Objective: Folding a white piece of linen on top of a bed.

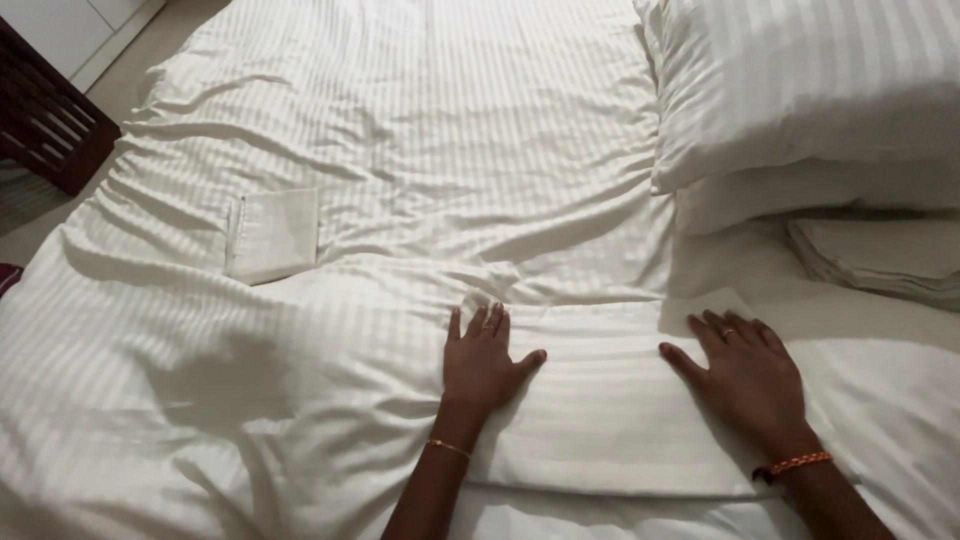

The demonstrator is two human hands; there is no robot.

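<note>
Both hands lie flat, fingers spread and palms down, gripping nothing. The left hand (484,362) rests at about 6 o'clock in the view, pressing on the left end of a folded white striped pillowcase (600,410); a thin gold bangle (449,447) circles its wrist. The right hand (745,372) sits at about 5 o'clock, flat on the right end of the same folded piece, with a ring on one finger and a red beaded bracelet (793,465) at the wrist. The pillowcase lies between and under the two hands, a smooth rectangle near the lower edge of the view, resting on the bed (420,130).

The bed is covered by a white striped sheet, rumpled into soft folds toward 9 o'clock. A small folded white cloth (272,235) lies on the sheet at about 10 o'clock from the left hand, well apart from it. At 1 o'clock a plump striped pillow (810,80) rests on a second pillow (820,190). Just below these, at 3 o'clock, sits a stack of folded white linen (880,255), near the right hand but not touching it. A dark wooden piece of furniture (45,115) stands on the floor beside the bed at 10 o'clock.
</note>
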